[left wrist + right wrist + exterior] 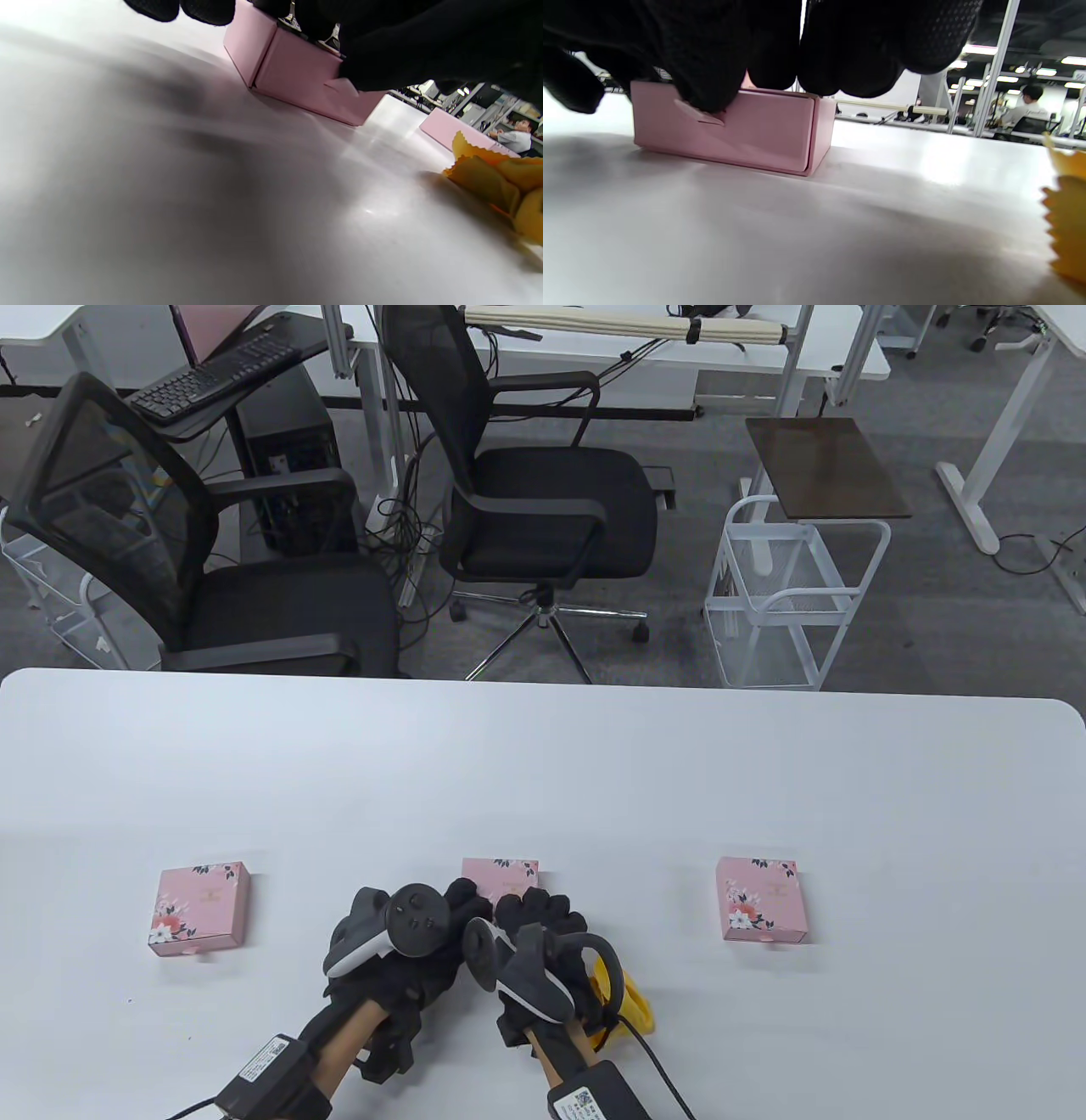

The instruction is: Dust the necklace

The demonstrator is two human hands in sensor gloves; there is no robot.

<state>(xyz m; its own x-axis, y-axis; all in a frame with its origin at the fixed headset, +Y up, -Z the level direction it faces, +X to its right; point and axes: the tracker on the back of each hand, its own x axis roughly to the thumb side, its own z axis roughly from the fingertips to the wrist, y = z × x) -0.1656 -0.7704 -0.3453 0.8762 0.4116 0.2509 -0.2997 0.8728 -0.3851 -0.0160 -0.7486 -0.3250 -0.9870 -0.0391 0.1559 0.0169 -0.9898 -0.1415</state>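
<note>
Both my hands were on the middle pink floral cardboard drawer box (501, 875), which sat on the white counter (543, 763) just beyond my knuckles, toward twelve o'clock. My left hand (399, 937) lay over its left end. My right hand (543, 925) curled over its near face, and in the right wrist view my gloved fingers (712, 84) pressed at the small pull tab (700, 116) on the drawer front. I could not tell whether that tab was truly pinched or only touched, nor whether the left fingers gripped or merely rested on the box.

The necklace itself was nowhere to be seen; I judged it lay inside this box, since the drawer looked shut or barely started. The box's long axis ran from six to twelve o'clock, with the drawer face toward me, so the drawer would have to slide toward six o'clock, the right hand being the nearer one to pull it and the left to steady the sleeve.

A yellow pinked-edge dusting cloth (632, 997) lay on the counter at four o'clock from my right wrist. Two matching pink boxes sat well apart, one (201, 908) at nine o'clock and one (761, 897) at three o'clock. Small print marked the lids, too small to read.
</note>
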